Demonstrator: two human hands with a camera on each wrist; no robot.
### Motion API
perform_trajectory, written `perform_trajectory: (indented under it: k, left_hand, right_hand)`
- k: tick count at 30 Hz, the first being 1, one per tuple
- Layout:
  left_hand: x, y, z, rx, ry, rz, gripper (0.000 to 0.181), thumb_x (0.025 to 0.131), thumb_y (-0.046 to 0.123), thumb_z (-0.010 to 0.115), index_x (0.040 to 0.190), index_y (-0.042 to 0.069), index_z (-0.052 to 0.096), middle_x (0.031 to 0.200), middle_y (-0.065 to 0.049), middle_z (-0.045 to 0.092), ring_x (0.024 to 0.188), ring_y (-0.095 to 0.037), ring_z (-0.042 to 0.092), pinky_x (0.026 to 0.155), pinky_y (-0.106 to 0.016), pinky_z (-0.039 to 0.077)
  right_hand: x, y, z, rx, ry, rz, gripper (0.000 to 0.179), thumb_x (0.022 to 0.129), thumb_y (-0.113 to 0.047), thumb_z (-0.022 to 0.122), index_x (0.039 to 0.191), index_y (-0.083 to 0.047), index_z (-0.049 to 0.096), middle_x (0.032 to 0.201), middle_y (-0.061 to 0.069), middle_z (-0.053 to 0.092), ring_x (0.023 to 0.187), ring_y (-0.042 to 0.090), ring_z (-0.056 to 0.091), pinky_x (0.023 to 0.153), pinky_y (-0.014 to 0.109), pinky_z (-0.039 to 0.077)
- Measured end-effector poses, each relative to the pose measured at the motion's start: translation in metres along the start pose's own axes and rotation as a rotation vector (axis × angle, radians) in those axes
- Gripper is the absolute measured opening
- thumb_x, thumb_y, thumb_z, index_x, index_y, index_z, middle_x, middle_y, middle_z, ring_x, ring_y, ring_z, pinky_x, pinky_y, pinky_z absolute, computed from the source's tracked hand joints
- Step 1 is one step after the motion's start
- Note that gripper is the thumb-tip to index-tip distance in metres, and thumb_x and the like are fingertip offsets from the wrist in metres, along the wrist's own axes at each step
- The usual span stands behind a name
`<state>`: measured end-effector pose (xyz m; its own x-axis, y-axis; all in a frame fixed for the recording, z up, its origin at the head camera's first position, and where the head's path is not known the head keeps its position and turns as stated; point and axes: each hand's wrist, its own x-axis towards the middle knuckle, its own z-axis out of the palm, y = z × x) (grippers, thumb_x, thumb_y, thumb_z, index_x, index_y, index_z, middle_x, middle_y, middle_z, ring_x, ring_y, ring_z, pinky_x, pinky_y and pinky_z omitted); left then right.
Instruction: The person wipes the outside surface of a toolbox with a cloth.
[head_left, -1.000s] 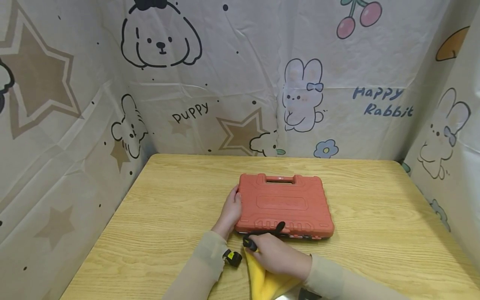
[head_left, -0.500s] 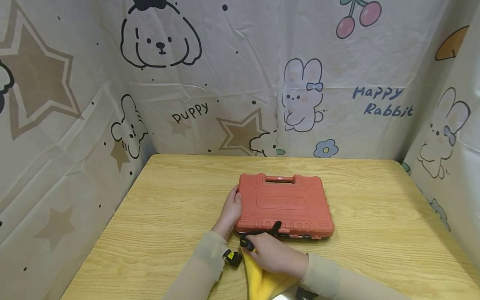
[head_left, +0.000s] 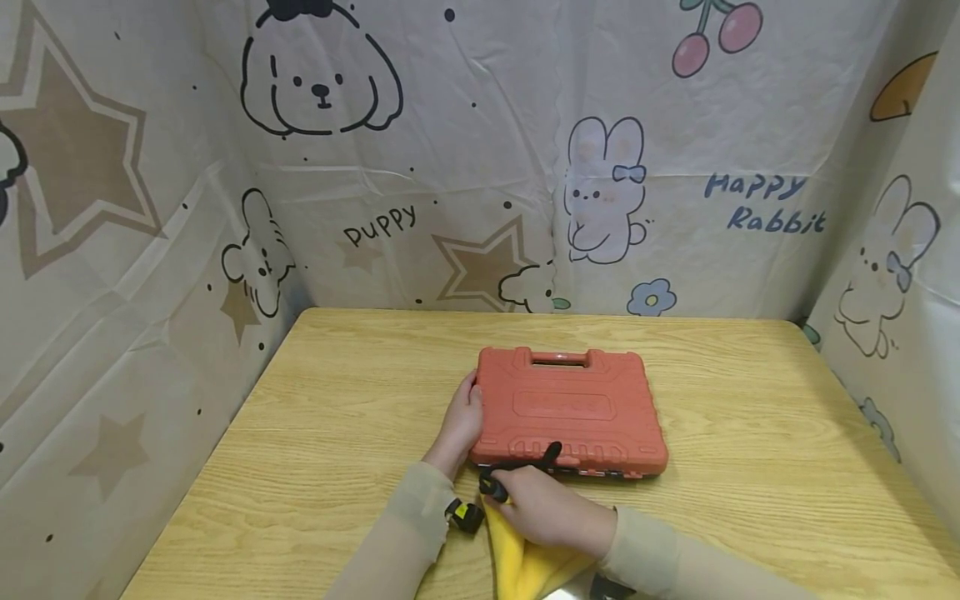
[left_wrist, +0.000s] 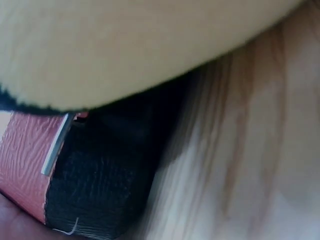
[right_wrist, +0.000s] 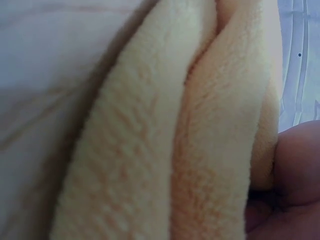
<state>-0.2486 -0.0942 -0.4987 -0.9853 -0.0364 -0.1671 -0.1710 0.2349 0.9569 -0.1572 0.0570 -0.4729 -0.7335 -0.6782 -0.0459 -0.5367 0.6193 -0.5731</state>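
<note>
A red plastic carrying case (head_left: 566,406) with a black lower half lies flat on the table, its handle at the far side. My left hand (head_left: 459,417) holds its left edge, thumb near the top corner; the other fingers are mostly hidden. At the front left corner, my right hand (head_left: 551,508) grips a bunched plush cloth (head_left: 517,557), yellow with black parts. One black tip pokes up against the case's front edge. In the left wrist view the cloth (left_wrist: 125,45) hangs over the case's black side (left_wrist: 95,185). Soft folds of cloth (right_wrist: 125,150) fill the right wrist view.
The wood-grain table (head_left: 360,392) meets a printed cloth backdrop (head_left: 465,150) behind and on both sides. A black wrist camera (head_left: 465,516) sits on the left wrist, close to the yellow cloth. Another dark wrist device (head_left: 611,587) shows under the right forearm.
My right hand and the cloth have shifted slightly left along the case's front edge, mostly in the first half second. The left hand and the case have stayed in place.
</note>
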Motion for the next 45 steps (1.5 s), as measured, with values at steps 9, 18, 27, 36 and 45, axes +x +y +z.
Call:
perform_trajectory:
  k: [9,18,27,36,45]
  left_hand:
    - [-0.001,0.001,0.0,0.0,0.003,-0.008,0.051,0.114,0.022,0.027,0.164,0.008,0.026,0.168,-0.019,0.029,0.156,-0.039,0.024,0.127,-0.057,0.022]
    - [-0.001,0.001,0.0,-0.001,0.002,-0.011,0.052,0.114,0.021,0.027,0.164,0.007,0.025,0.168,-0.019,0.028,0.156,-0.039,0.023,0.127,-0.057,0.021]
    - [-0.001,0.0,0.0,0.0,-0.001,-0.017,0.052,0.114,0.022,0.027,0.164,0.008,0.025,0.168,-0.02,0.027,0.156,-0.039,0.023,0.127,-0.058,0.021]
    - [-0.001,0.0,0.0,0.003,0.006,-0.017,0.052,0.114,0.022,0.028,0.164,0.007,0.025,0.168,-0.02,0.028,0.156,-0.04,0.023,0.127,-0.057,0.022]
    - [-0.001,0.0,0.0,0.009,0.006,-0.021,0.051,0.115,0.023,0.028,0.164,0.009,0.026,0.168,-0.018,0.028,0.156,-0.039,0.023,0.127,-0.057,0.021]
  right_hand:
    - [-0.008,-0.002,-0.002,0.063,-0.011,0.041,0.016,0.104,-0.025,0.063,0.102,-0.01,0.068,0.082,-0.005,0.067,0.074,0.0,0.057,0.067,0.025,0.052]
    - [-0.023,-0.009,-0.01,0.064,0.027,0.025,0.023,0.103,-0.025,0.064,0.117,-0.008,0.071,0.116,0.006,0.075,0.111,0.017,0.07,0.096,0.041,0.059]
    - [-0.035,-0.014,-0.025,0.097,0.041,0.06,0.033,0.104,-0.027,0.063,0.128,-0.005,0.069,0.126,0.009,0.073,0.12,0.024,0.068,0.1,0.046,0.057]
    - [-0.048,-0.016,-0.056,0.179,0.036,0.076,0.038,0.106,-0.037,0.059,0.127,-0.008,0.069,0.11,0.001,0.076,0.085,0.0,0.064,0.085,0.033,0.057]
    - [-0.064,-0.013,-0.091,0.264,0.103,0.058,0.042,0.107,-0.044,0.054,0.136,-0.016,0.066,0.103,-0.008,0.071,0.087,0.003,0.059,0.084,0.027,0.052]
